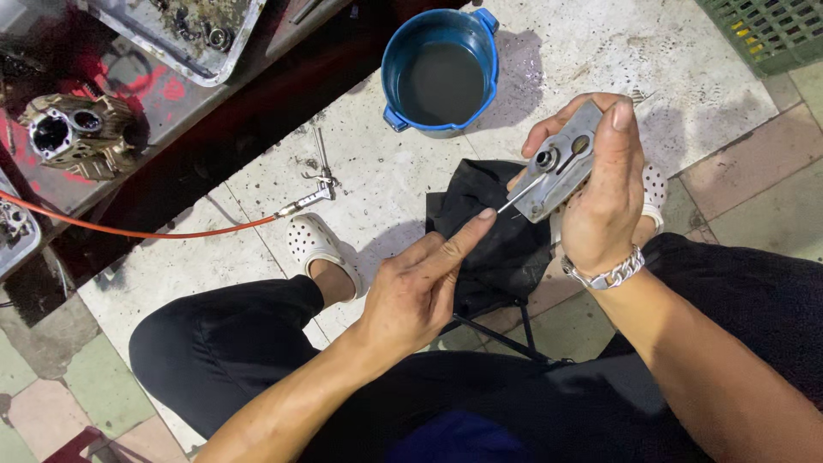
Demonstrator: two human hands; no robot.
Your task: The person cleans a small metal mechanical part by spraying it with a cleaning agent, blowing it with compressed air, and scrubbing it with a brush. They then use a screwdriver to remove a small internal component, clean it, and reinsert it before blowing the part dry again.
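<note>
My right hand (604, 193) grips a flat grey metal engine part (561, 171) with round and oval holes, held up over my lap. My left hand (420, 287) pinches a thin metal rod (521, 197) whose tip pokes into the part near its round hole. A silver chain bracelet (604, 274) circles my right wrist. Below the hands a black cloth (489, 231) hangs over a small folding stool.
A blue pot of dark liquid (441, 73) stands on the tiled floor ahead. An air blow gun (313, 195) on an orange hose (129, 230) lies left. A finned engine cylinder (81, 133), a metal tray (184, 34) and a green crate (767, 30) sit around.
</note>
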